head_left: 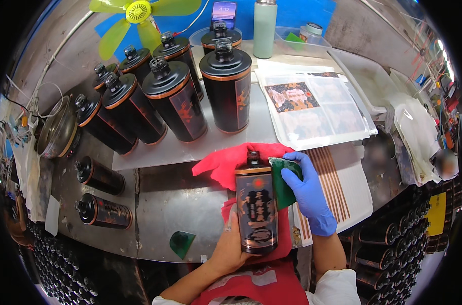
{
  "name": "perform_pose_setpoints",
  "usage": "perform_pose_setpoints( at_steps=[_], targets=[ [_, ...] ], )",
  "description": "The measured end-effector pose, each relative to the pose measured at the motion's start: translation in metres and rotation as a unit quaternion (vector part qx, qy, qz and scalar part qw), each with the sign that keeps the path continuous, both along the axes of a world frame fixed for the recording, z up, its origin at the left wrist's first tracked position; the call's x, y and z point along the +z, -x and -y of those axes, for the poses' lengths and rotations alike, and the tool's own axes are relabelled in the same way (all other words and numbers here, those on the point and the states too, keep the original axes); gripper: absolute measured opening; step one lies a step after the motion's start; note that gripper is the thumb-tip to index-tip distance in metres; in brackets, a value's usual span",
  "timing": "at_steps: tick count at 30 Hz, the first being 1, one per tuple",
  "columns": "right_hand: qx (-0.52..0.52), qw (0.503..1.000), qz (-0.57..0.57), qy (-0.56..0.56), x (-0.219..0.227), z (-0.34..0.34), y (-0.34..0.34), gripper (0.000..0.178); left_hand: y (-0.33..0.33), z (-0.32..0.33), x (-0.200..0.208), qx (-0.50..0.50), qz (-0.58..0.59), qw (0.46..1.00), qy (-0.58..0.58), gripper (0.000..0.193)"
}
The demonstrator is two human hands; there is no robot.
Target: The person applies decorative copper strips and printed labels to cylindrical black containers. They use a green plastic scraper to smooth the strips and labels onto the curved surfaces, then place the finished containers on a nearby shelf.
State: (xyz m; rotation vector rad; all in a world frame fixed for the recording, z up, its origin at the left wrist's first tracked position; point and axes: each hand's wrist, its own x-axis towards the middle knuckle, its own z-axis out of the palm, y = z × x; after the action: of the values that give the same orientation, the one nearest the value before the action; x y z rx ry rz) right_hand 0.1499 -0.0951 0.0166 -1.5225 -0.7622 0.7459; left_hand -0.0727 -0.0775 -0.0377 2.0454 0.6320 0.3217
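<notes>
A black bottle (256, 206) with orange and gold decoration lies lengthwise on a red cloth (226, 162), its cap pointing away from me. My bare left hand (230, 244) grips the bottle's base end. My right hand (307, 193), in a blue glove, presses a green scraper card (280, 180) against the bottle's right side near the shoulder.
Several upright black bottles (226, 86) stand on a white board (154, 152) at the back. Two more lie on the metal table (170, 203) at left. Label sheets (312, 109) and striped sheets (343, 188) lie to the right. Another green card (181, 243) sits near the front edge.
</notes>
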Motion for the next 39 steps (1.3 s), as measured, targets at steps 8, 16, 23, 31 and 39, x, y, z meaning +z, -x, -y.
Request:
perform_pose_setpoints(
  at_steps=[8,16,23,31,39],
  targets=[
    [-0.003,0.999,0.037,-0.002,0.018,0.003,-0.001,0.028,-0.009,0.009,0.036,0.023,0.062,0.955,-0.289,0.118],
    [0.048,0.999,0.021,-0.013,0.007,-0.001,-0.004,0.030,-0.014,0.004,0.014,-0.005,0.133,0.972,-0.192,0.108],
    [-0.004,0.990,-0.138,0.005,-0.025,0.012,-0.022,0.028,0.015,0.003,-0.004,-0.020,0.035,0.996,-0.076,0.126],
    [0.022,0.982,0.188,-0.019,0.035,-0.010,0.017,0.028,-0.028,0.015,0.057,-0.081,-0.047,0.876,-0.472,0.045],
    [-0.031,0.992,-0.114,-0.053,-0.040,-0.001,-0.007,0.026,-0.002,0.009,0.003,-0.030,0.100,0.970,-0.221,0.078]
  ],
)
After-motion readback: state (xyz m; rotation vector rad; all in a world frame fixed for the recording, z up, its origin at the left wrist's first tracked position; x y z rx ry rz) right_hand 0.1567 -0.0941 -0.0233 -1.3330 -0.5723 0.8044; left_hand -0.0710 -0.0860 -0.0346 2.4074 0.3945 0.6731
